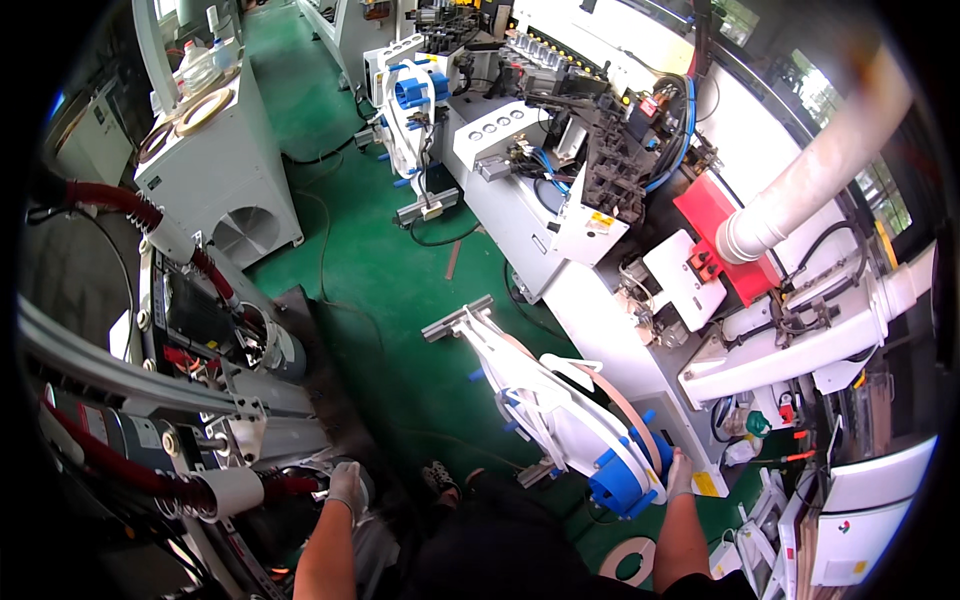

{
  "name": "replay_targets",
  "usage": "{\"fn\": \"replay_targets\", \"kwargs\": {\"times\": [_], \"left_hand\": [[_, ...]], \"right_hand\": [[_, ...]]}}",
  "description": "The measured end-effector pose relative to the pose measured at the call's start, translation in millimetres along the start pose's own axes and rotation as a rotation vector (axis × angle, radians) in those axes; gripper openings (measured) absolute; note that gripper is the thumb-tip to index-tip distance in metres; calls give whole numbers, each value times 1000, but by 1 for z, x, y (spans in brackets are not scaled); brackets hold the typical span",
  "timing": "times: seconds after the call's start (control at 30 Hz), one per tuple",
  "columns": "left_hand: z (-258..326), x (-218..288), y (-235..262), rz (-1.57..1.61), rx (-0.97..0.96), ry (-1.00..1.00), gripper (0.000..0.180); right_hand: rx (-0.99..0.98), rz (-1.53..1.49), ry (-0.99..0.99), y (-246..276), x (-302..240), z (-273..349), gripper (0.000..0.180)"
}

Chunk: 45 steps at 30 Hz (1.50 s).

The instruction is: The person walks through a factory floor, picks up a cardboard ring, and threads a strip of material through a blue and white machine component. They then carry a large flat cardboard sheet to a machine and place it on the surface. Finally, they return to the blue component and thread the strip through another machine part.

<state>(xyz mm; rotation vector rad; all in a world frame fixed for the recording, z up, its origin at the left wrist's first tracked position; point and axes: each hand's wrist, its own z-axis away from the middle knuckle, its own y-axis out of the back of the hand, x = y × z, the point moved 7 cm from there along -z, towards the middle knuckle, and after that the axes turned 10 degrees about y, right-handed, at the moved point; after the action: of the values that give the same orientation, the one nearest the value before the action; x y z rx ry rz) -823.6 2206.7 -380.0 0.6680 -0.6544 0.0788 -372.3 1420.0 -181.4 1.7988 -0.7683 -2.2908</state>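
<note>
My right hand (680,474), in a pale glove, is closed at the near end of a brown coil of edge banding (618,397). This coil stands on edge against a white reel stand (535,385) with a blue hub (615,484). The fingers are partly hidden behind the coil and hub. Off to the left, my left hand (345,484), also gloved, is closed beside a grey round part (366,490) low on a machine. What its fingers hold, if anything, cannot be made out.
A long grey-white machine (560,270) runs along the right, with a white hose (820,165) above. Another reel stand (408,110) stands farther off. On the left are a machine with red hoses (115,200) and a white cabinet (220,170). A ring-shaped coil (608,566) lies on the green floor.
</note>
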Motion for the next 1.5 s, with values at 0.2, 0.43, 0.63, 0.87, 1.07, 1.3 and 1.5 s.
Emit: {"fn": "replay_targets", "kwargs": {"times": [0.2, 0.43, 0.63, 0.87, 1.07, 1.3, 1.5], "left_hand": [[-29, 69, -9, 43, -218, 308, 30], [-85, 165, -15, -630, -406, -691, 24], [-210, 231, 73, -1499, -731, -1013, 20], [-416, 467, 153, -1570, -3, -798, 11], [-446, 581, 54, -910, -209, -1451, 15], [-338, 670, -46, -1006, -1032, -909, 24], [-382, 688, -31, -1089, -982, -973, 21]], "right_hand": [[153, 234, 115, 19, 3, 35, 42], [-205, 1281, 240, -14, 5, 59, 59], [14, 874, -155, -29, -11, 95, 57], [222, 813, -464, -45, -12, 142, 52], [138, 1116, -271, -61, -12, 186, 49], [684, 837, 81, -181, -158, 167, 19], [199, 602, -249, -268, -219, 130, 31]]}}
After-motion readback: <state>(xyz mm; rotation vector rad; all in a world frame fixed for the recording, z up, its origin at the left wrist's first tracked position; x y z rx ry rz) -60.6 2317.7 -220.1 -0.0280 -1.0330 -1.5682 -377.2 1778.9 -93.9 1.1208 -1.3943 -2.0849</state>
